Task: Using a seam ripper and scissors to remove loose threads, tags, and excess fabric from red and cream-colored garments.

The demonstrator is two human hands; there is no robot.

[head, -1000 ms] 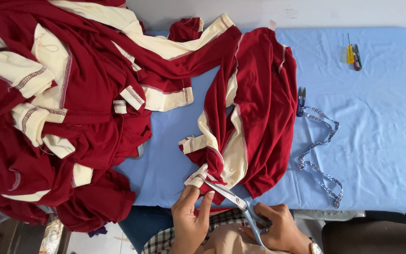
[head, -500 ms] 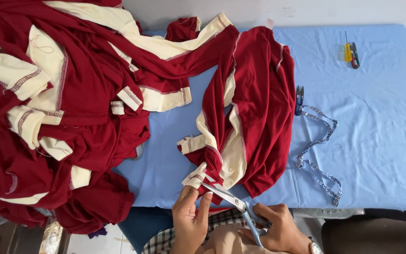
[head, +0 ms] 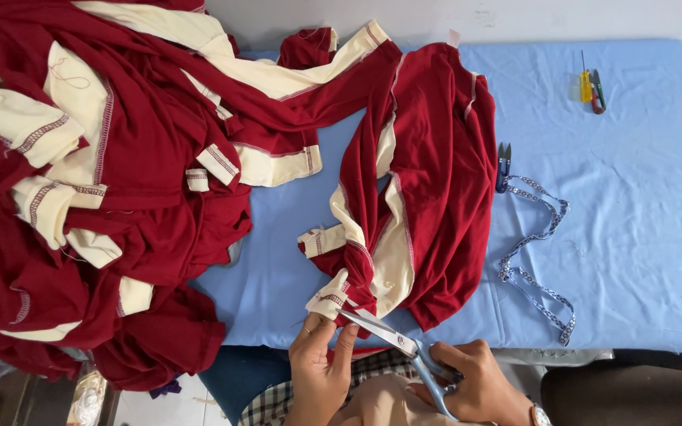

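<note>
A red and cream garment point(head: 428, 181) lies lengthwise across the middle of the desk point(head: 641, 260), its lower end hanging over the near edge. There the left hand point(head: 319, 371) pinches a cream cuff point(head: 330, 297) between thumb and fingertips, while the right hand point(head: 475, 386) is closed through the handles of a pair of scissors point(head: 392, 338) whose blades are parted at the cuff's edge. Judged from this, trimming of this piece is under way. A large heap of like garments point(head: 96, 181) covers the desk's left end, its state untold. Right of the garment lie a small thread snipper point(head: 504, 164) and a measuring tape point(head: 537, 252); screwdrivers point(head: 591, 88) rest near the far right corner.
</note>
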